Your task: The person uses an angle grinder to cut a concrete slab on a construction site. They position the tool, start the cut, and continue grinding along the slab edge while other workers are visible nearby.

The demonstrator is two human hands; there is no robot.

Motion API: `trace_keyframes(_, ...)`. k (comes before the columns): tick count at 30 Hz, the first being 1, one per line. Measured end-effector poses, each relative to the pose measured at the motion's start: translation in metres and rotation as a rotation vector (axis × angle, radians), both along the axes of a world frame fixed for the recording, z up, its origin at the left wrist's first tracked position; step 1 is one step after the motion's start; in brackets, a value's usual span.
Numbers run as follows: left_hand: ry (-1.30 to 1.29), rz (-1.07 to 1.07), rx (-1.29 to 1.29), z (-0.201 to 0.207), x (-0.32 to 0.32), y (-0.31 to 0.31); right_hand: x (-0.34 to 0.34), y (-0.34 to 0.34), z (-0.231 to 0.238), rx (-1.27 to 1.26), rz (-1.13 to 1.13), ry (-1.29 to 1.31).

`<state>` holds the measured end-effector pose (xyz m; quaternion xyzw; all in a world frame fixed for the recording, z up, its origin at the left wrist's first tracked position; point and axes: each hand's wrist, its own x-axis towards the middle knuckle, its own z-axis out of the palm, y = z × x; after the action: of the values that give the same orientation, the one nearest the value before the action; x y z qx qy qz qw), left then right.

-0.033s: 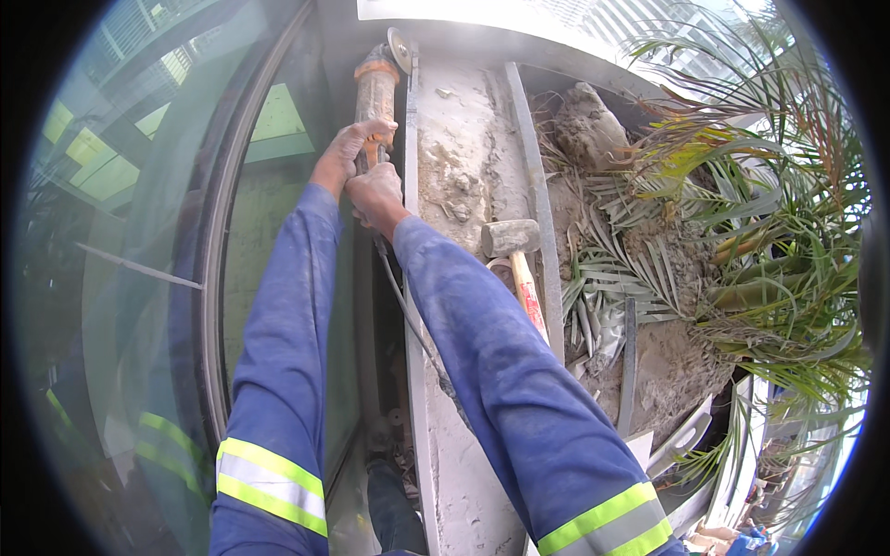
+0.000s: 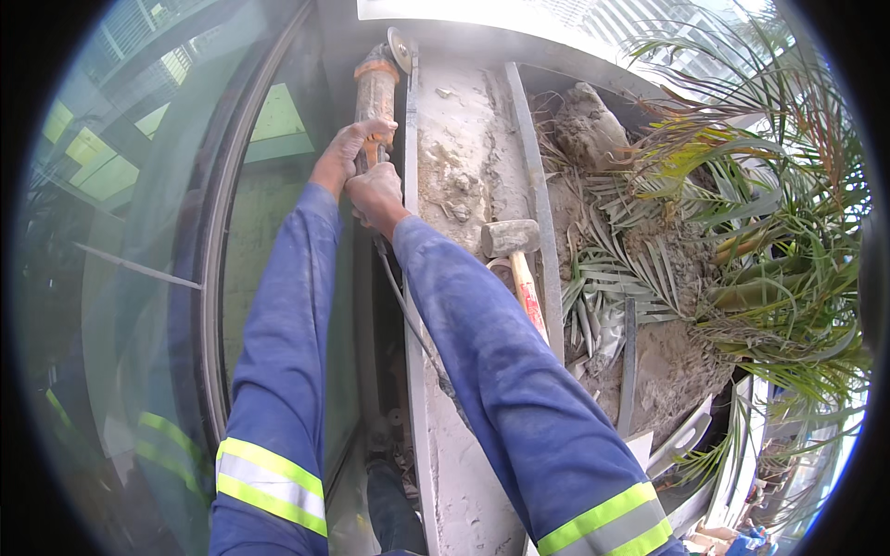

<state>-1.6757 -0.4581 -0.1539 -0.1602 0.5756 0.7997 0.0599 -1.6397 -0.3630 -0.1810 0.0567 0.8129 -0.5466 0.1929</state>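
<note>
Both hands are wrapped round an orange, dust-covered angle grinder, held out at arm's length. My left hand grips the rear of its body, and my right hand closes just behind on the handle end. The grinder's round disc stands upright at the far end of a thin metal edge, apparently touching it; dust haze blurs the spot. A dark power cord trails from the tool under my right forearm. The edge borders a dusty ledge to its right.
A hammer with a blocky head lies on the ledge beside my right forearm. Tall framed glass runs along the left. To the right, a soil bed holds a rubble lump, a metal strip and palm fronds.
</note>
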Motion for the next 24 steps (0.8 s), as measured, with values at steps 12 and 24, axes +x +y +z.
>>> trace_keyframes(12,0.027,0.018,0.010,-0.008,-0.016,-0.005,-0.001,0.003,0.019,-0.041,0.000,-0.015)
trace_keyframes(24,-0.003,0.022,-0.001,0.002,-0.001,0.001,0.007,0.004,0.010,0.016,-0.001,0.062)
